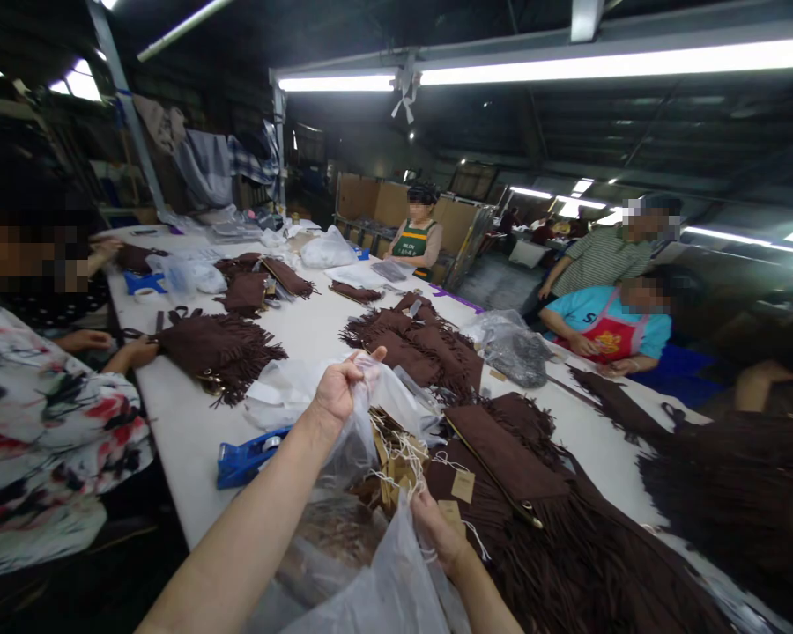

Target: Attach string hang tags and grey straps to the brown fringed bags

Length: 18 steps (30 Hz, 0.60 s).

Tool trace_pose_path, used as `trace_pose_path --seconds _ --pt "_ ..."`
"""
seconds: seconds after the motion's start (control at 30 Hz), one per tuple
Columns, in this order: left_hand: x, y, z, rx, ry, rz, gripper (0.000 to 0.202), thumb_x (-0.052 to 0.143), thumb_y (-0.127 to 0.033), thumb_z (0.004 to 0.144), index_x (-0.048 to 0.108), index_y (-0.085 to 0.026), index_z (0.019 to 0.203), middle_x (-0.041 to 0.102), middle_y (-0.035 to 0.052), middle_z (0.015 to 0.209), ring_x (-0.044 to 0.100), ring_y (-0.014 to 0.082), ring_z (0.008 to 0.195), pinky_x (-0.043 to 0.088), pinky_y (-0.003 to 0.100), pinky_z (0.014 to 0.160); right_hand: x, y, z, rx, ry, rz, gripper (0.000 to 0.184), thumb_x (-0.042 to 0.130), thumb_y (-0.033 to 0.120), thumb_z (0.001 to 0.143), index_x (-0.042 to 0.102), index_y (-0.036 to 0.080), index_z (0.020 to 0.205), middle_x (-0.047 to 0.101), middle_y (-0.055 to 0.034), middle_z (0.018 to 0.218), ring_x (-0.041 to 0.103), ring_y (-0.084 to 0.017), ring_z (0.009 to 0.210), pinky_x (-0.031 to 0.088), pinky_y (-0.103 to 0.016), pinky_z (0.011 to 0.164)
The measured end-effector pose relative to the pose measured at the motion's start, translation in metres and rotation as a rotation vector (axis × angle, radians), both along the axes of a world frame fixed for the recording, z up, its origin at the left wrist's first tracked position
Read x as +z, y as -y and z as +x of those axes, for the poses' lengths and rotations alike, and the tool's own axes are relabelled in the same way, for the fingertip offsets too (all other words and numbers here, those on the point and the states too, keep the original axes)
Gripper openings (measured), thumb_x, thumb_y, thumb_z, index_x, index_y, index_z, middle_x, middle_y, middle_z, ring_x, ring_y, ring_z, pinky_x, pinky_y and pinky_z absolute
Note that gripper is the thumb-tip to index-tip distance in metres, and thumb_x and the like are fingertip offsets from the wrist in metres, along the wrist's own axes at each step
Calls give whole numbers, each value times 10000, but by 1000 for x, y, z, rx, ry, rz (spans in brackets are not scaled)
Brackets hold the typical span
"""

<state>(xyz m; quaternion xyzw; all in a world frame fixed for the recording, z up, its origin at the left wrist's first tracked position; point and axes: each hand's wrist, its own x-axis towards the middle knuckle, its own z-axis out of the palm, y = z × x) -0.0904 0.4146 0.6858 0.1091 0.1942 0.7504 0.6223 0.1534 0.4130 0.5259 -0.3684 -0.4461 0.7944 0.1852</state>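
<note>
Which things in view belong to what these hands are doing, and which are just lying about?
In the job:
plastic bag, gripped by the left hand, right hand at its opening
stringed tags in the opening
probably the brown fringed pouch alongside

Apparently lying about:
blue tape dispenser
crumpled clear plastic
hanging cloths

I lose the clear plastic bag [370,594] past the bottom edge, and can't see all the fingers of the right hand [440,526]. The left forearm [257,519] covers part of the blue tape dispenser [241,462]. Print on the tan tag [463,486] is too tiny to read. Far right, the dark fringed piece [733,493] blurs, perhaps a bag.
</note>
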Motion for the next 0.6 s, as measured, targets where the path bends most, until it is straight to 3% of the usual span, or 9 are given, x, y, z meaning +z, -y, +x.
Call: trace_pose_path --seconds 0.13,0.23,0.33,0.5,0.6 --pt "-6 -1 8 22 6 8 261 457 4 432 445 -152 640 683 49 864 475 78 497 393 166 416 4 7 -17 25 36 -34 801 560 875 595 632 307 1155 706 -93 1126 630 -374 1101 563 -478 774" --pt "-10 2 11 7 -6 4 284 461 -3 427 484 -146 671 691 50 848 474 79 481 374 156 400 9 8 -30 -35 -2 -57 699 706 732 598 608 294 1134 718 -84 1099 663 -368 1035 579 -464 712" --pt "-8 8 9 -38 -45 7 264 465 3 408 471 -141 629 709 87 860 466 83 462 355 162 389 20 3 -30 -78 -22 -76 708 805 564 596 550 252 1178 732 -85 1049 700 -345 934 580 -438 680" --pt "-7 16 19 -194 -267 52 212 486 -2 414 442 -144 565 728 106 885 446 75 436 286 178 386 69 -12 -11 -5 -38 -86 695 846 408 585 556 212 1185 746 -63 931 714 -295 852 563 -399 728" --pt "-16 18 41 -310 -363 52 191 481 -29 402 490 -140 557 727 106 866 505 107 493 342 208 453 99 -19 -18 103 20 0 522 819 417 653 611 188 1074 735 -51 878 702 -246 807 556 -345 704"
